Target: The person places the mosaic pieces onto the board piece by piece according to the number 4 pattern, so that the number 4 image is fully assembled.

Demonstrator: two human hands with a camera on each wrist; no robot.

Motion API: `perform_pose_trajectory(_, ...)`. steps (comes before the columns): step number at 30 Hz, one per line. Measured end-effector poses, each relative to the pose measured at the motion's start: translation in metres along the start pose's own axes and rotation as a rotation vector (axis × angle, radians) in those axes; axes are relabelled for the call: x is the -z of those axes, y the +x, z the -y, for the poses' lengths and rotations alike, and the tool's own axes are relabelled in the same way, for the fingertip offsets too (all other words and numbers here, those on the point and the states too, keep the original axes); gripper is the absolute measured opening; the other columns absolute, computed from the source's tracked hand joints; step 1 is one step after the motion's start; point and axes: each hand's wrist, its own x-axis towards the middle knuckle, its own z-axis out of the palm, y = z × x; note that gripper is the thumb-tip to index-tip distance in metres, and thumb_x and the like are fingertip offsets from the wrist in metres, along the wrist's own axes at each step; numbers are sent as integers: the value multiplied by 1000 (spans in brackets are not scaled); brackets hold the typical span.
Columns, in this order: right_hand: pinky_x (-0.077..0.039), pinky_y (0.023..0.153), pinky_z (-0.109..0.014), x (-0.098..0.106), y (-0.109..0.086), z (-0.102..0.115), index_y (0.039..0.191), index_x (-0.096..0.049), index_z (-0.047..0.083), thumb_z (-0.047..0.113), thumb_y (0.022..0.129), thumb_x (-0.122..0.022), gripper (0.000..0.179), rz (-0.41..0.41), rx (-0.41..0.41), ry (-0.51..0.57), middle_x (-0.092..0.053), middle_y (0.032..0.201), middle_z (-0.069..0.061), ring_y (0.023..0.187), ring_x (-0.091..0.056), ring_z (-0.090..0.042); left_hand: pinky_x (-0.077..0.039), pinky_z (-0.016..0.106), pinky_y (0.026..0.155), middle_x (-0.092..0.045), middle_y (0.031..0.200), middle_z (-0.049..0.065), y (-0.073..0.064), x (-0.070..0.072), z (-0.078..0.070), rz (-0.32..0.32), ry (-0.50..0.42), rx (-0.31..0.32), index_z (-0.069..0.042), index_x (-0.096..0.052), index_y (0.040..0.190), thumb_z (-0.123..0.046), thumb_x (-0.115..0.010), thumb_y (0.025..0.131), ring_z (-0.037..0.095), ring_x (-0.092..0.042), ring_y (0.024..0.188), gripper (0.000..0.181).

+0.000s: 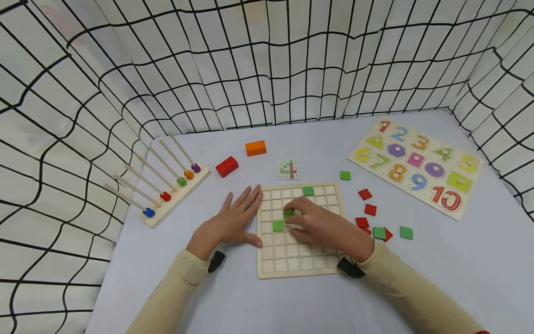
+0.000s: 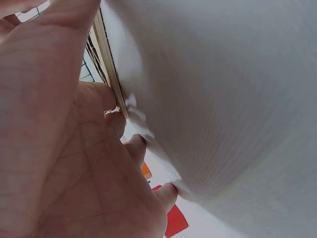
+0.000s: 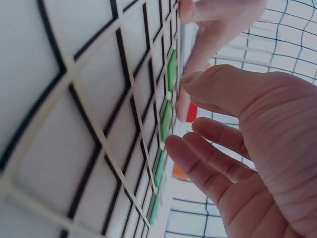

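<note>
White bench (image 1: pixel 292 304): beside the grid board (image 1: pixel 293 265) we see our left grip (image 1: pixel 238 222) spread; above it, our right grip (image 1: pixel 320 226), parted, whose careless brush could dislodge a green tile (image 1: pixel 288 214).

Grid board (image 1: pixel 300 274) lay centrally, pattern card (image 1: pixel 288 170) just beyond; peg stand (image 1: pixel 173 201) left; loose tiles (image 1: pixel 406 233) right; number board (image 1: pixel 429 155) far right.

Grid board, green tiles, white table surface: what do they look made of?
Grid board: pale wood, likely plywood, matte; its edge shows layered lines in the left wrist view.
Green tiles: painted wood or plastic, can't tell which; solid, even colour and crisp edges.
White table surface: probably covered in fabric, matte; fine ribbed texture and small puckers in the left wrist view.
</note>
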Motion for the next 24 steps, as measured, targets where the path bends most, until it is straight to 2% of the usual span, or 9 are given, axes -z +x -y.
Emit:
perform_pose_trajectory(11,-65,91,-34,13,-32,-10,104,-81,7,2,87,-87,19,-68,5,-59,-71,125,-14,120,-65,-30,5,70,133,9,183,9,-1,-2,2,-12,-23,-10,-9,-1,173,-67,-82,83,36,8,170,134)
perform_pose_trajectory(18,-65,85,-30,24,-59,-14,105,-81,13,8,88,-88,19,-8,-113,-97,-72,124,-11,114,-67,-25,4,71,133,8,183,9,0,-3,2,-19,-23,-17,-8,-2,173,-67,-82,83,36,8,170,134)
perform_pose_trajectory(24,-66,81,-31,36,-82,-22,108,-83,8,5,83,-91,27,-45,-138,-114,-73,118,-11,110,-67,-25,4,71,133,9,183,9,-1,-3,2,-17,-28,-11,-9,-2,173,-67,-82,83,36,8,170,134)
